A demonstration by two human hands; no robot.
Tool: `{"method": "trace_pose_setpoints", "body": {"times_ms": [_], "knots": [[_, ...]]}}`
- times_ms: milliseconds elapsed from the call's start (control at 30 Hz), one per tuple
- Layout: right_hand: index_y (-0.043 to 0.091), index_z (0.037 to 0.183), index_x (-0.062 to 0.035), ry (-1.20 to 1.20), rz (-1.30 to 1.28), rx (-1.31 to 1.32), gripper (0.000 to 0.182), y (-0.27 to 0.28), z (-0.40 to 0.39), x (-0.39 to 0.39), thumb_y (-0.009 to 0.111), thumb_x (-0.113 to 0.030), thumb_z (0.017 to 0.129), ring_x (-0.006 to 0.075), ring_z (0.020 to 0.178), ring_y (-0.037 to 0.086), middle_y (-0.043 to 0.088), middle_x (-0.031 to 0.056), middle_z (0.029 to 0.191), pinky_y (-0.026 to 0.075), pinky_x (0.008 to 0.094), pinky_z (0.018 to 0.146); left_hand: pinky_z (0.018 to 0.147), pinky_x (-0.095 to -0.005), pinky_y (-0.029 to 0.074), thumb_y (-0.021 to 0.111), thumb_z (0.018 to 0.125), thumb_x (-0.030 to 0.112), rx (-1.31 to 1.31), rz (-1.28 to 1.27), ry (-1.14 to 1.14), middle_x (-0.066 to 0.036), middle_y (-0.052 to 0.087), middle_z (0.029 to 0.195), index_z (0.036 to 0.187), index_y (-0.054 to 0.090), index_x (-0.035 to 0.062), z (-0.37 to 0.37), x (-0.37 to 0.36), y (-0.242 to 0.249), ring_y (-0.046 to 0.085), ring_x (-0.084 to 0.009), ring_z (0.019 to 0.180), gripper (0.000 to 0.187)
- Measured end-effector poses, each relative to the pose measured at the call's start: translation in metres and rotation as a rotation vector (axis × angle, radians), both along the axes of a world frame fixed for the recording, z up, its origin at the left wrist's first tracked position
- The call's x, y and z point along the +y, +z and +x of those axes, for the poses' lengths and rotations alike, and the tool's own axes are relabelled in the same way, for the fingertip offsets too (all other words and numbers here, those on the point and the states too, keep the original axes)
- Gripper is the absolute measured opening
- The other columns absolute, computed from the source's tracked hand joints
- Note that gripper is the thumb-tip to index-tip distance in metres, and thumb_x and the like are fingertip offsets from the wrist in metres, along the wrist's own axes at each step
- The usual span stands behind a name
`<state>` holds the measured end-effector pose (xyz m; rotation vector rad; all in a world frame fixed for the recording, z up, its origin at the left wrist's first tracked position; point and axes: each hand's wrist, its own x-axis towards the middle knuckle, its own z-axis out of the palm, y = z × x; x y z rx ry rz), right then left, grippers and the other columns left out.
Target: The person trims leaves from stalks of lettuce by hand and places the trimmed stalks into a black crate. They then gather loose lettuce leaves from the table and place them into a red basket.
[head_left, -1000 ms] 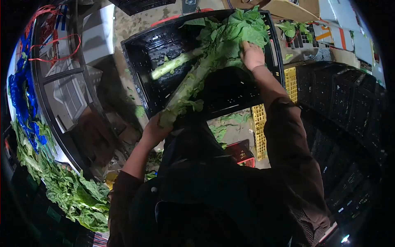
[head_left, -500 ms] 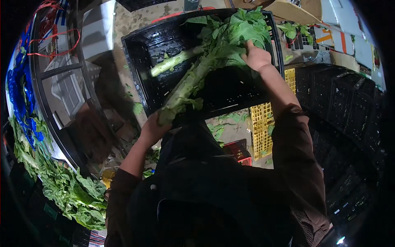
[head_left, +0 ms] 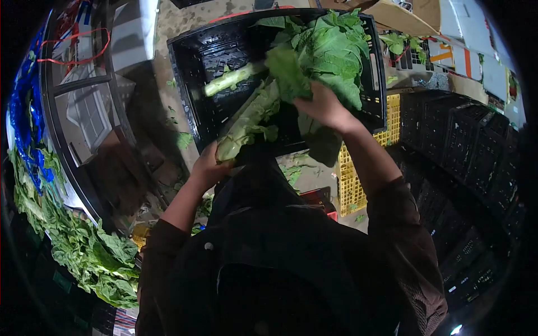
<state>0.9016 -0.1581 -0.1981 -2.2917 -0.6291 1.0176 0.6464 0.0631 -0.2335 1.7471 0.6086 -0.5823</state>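
Observation:
A thick pale-green stem (head_left: 246,120) with leaves at its far end slants across a black crate (head_left: 193,106). My left hand (head_left: 208,167) is wrapped round its cut near end, at the crate's near edge. Over the middle of the crate, my right hand (head_left: 325,106) is closed on large green leaves (head_left: 288,75), which look blurred; some leaf hangs below the hand over the near rim. Bright leaves (head_left: 336,53) fill the crate's far right part. Another peeled stem (head_left: 230,82) lies in the crate on the left.
Yellow crates (head_left: 352,187) stand at the right behind my forearm, with stacked black crates (head_left: 465,134) beyond. A dark metal frame (head_left: 84,87) is at the left. Leafy greens (head_left: 92,260) are piled at the lower left. A cardboard box (head_left: 406,17) is at the top right.
My right hand has moved left and nearer to me, pulling leaves with it. The leaves now hang lower over the near rim. My left hand still holds the stem's end.

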Motion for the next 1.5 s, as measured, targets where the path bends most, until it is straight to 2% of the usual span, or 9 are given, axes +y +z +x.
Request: {"method": "trace_pose_setpoints", "body": {"times_ms": [133,433,600,833,1033,1133,1200,1233,1500], "knots": [[0.055,0.115,0.0033,-0.860,0.127,0.504,0.058,-0.090,0.020,-0.026,0.065,-0.044,0.083,0.0177,0.080,0.060,0.065,0.0086,0.094,0.048,0.0285,0.073,0.087,-0.0376,0.045,0.075,0.068,0.030,0.021,0.052,-0.013,-0.019,0.058,0.109,0.119,0.050,0.0041,-0.002,-0.007,0.003,0.057,-0.0337,0.102,0.063],[0.053,0.125,-0.0065,-1.354,0.189,0.831,0.063,-0.127,-0.005,0.024,0.068,-0.048,0.080,0.0257,0.109,0.054,0.057,0.0091,0.120,0.044,0.0413,0.091,0.089,-0.0380,0.046,0.077,0.066,0.030,0.063,0.159,-0.029,-0.019,0.058,0.113,0.126,0.049,0.0034,-0.044,-0.004,0.021,0.057,-0.0331,0.106,0.071],[0.050,0.127,-0.0060,-1.201,0.831,0.805,0.051,-0.049,-0.028,0.012,0.059,-0.039,0.089,0.0259,0.108,0.056,0.057,0.0105,0.122,0.045,0.0398,0.092,0.089,-0.0381,0.047,0.077,0.068,0.029,-0.011,0.155,0.007,-0.019,0.058,0.113,0.128,0.047,0.0024,-0.046,-0.012,0.046,0.057,-0.0336,0.106,0.072],[0.053,0.104,0.0018,-1.010,0.692,-0.005,0.035,0.078,0.043,0.008,0.062,-0.027,0.085,0.0226,0.062,0.060,0.062,0.0115,0.080,0.053,0.0343,0.059,0.096,-0.0415,0.040,0.075,0.072,0.031,-0.400,0.119,-0.176,-0.018,0.051,0.125,0.134,0.042,0.0061,0.018,-0.037,0.049,0.050,-0.0350,0.114,0.074],[0.056,0.103,0.0044,-0.511,0.535,-0.315,0.038,0.144,0.073,0.020,0.068,-0.018,0.075,0.0151,0.078,0.058,0.062,0.0093,0.092,0.047,0.0283,0.073,0.099,-0.0435,0.035,0.070,0.075,0.028,-0.422,0.788,0.174,-0.028,0.048,0.123,0.137,0.030,-0.0066,0.023,-0.004,0.013,0.047,-0.0416,0.109,0.081],[0.048,0.117,0.0007,-0.112,0.255,-0.543,0.053,0.137,0.077,0.044,0.072,-0.017,0.072,0.0194,0.089,0.060,0.062,0.0107,0.099,0.048,0.0304,0.081,0.095,-0.0441,0.037,0.070,0.075,0.025,-0.285,0.939,0.220,-0.028,0.050,0.119,0.139,0.026,-0.0065,0.013,0.013,-0.018,0.047,-0.0425,0.108,0.084],[0.044,0.121,0.0001,0.097,0.327,-0.541,0.064,0.104,0.073,0.053,0.076,-0.023,0.070,0.0228,0.094,0.060,0.061,0.0133,0.105,0.049,0.0337,0.084,0.091,-0.0460,0.041,0.069,0.077,0.024,-0.081,0.577,0.229,-0.028,0.052,0.117,0.141,0.023,-0.0052,-0.003,0.021,-0.053,0.051,-0.0427,0.104,0.084],[0.041,0.128,-0.0010,0.035,0.412,-0.239,0.077,0.071,0.077,0.048,0.079,-0.030,0.068,0.0268,0.099,0.061,0.062,0.0170,0.110,0.049,0.0367,0.086,0.072,-0.0501,0.046,0.068,0.079,0.016,-0.142,0.570,0.325,-0.030,0.058,0.096,0.139,0.025,-0.0007,-0.006,0.016,-0.069,0.057,-0.0474,0.085,0.076],[0.027,0.138,0.0058,0.378,-0.075,-0.243,0.100,-0.036,0.050,0.071,0.079,-0.035,0.064,0.0359,0.101,0.060,0.059,0.0256,0.110,0.049,0.0396,0.085,0.072,-0.0565,0.043,0.053,0.084,0.008,0.137,0.360,0.312,-0.034,0.058,0.095,0.141,0.006,0.0138,0.001,0.016,-0.058,0.056,-0.0517,0.089,0.074]]}}
